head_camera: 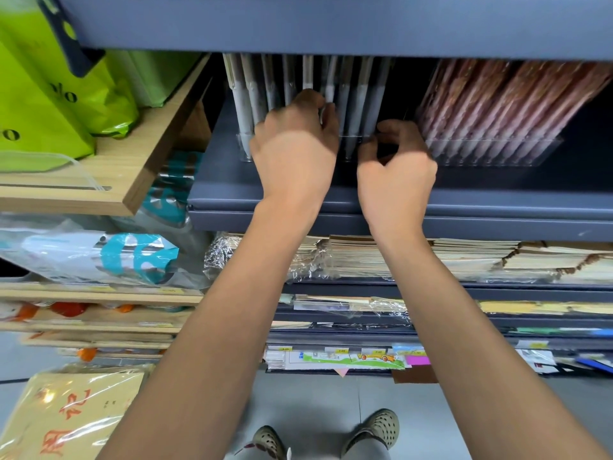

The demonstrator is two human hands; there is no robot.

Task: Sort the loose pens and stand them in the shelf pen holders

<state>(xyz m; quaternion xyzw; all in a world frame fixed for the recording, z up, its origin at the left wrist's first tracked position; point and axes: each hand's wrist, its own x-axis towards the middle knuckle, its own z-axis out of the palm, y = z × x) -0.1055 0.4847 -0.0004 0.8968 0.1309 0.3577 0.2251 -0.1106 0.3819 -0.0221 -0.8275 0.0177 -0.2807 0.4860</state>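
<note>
Left hand [295,144] grip pinches a grey plastic pen [330,84] in the clear plastic holder [351,139]; right hand [394,161] pinches the holder's end. Probably next: seat it upright.

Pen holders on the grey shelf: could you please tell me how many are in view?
2. The grey-pen holder stands in the middle of the shelf; the pink-pen holder stands to its right. Others may be hidden beyond the frame.

matt grey metal shelf [514,200]; clear glossy plastic pen holder [351,140]; matt grey pens [245,104]; wood-grain board [109,167]; shiny plastic bags [39,104].
</note>
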